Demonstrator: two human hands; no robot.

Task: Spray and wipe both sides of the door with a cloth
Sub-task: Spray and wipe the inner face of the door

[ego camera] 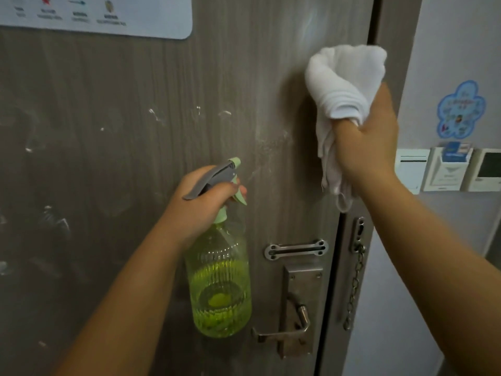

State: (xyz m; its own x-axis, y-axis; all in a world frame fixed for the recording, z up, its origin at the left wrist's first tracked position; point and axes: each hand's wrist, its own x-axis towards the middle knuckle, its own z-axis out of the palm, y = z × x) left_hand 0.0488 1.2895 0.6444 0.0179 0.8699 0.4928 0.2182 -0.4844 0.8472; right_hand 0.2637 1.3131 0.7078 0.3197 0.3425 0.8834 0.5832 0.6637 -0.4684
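At two o'clock on the grey wood-grain door [122, 158], my right hand [366, 142] is gripping the bunched white cloth [344, 82]; my left hand [200, 204] is squeezing the green ribbed spray bottle [219, 289]. Smears are remaining; wiping seems barely begun.

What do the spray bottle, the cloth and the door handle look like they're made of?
Spray bottle: likely clear green-tinted plastic, ribbed, liquid showing through; matte grey and green plastic trigger head.
Cloth: soft white fabric, probably cotton towelling, bunched in folds.
Door handle: brushed silvery metal, dull sheen, screwed plate.
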